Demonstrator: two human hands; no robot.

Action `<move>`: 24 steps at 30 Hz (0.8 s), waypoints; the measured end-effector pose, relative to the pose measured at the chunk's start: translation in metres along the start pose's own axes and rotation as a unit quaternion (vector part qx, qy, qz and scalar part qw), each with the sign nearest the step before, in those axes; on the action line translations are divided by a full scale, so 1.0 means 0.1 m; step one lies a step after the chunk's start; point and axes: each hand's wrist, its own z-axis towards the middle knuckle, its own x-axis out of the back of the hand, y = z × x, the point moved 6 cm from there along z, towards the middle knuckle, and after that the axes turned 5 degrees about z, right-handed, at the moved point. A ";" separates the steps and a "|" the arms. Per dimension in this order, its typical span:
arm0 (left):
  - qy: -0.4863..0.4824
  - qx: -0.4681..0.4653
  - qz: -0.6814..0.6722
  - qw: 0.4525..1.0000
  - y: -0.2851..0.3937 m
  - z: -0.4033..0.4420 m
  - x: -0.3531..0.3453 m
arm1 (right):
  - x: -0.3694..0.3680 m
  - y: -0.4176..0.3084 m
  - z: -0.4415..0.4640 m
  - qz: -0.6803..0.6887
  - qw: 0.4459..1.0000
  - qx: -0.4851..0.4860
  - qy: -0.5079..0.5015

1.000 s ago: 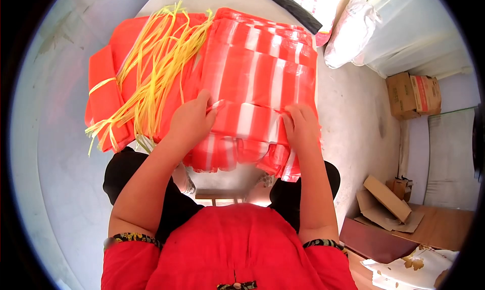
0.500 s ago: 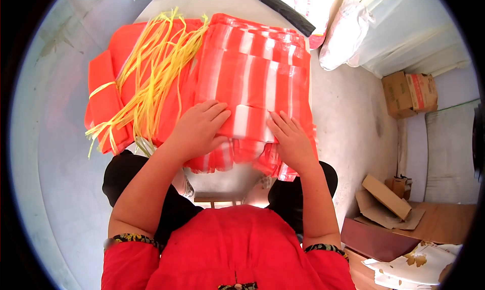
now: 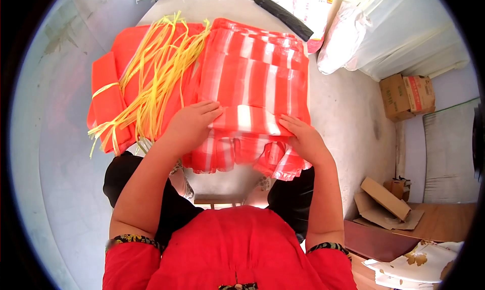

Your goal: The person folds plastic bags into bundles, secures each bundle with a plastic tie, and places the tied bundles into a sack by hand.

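A stack of folded red-and-white striped plastic bags or sheets [image 3: 254, 83] lies before me, its loose ruffled ends hanging over the near edge. On the left part of the near fold rests my left hand [image 3: 194, 124], fingers stretched out over the plastic. My right hand [image 3: 304, 138] lies at the right end of that fold, its fingers extended on top and the thumb hidden. To the left, a bundle of yellow plastic strips [image 3: 160, 80] is spread across plain red folded plastic [image 3: 124, 45]. A smaller red folded bundle [image 3: 107, 95] there has a yellow strip around it.
The pale table [image 3: 202, 6] carries a black rolled item [image 3: 284, 18] at the back, near white printed bags [image 3: 343, 37]. On the right stand a cardboard box [image 3: 406, 95], an opened carton [image 3: 386, 204] and a brown wooden surface [image 3: 444, 222]. My knees are below the table's near edge.
My hands have moved slightly apart, towards the sides of the striped stack. The near fold now looks flatter and straighter, with more of the ruffled ends showing below it.
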 end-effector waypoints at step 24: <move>-0.015 0.294 -0.042 0.955 -0.34 0.06 0.02 | -0.04 0.74 0.31 0.191 0.941 -0.146 0.237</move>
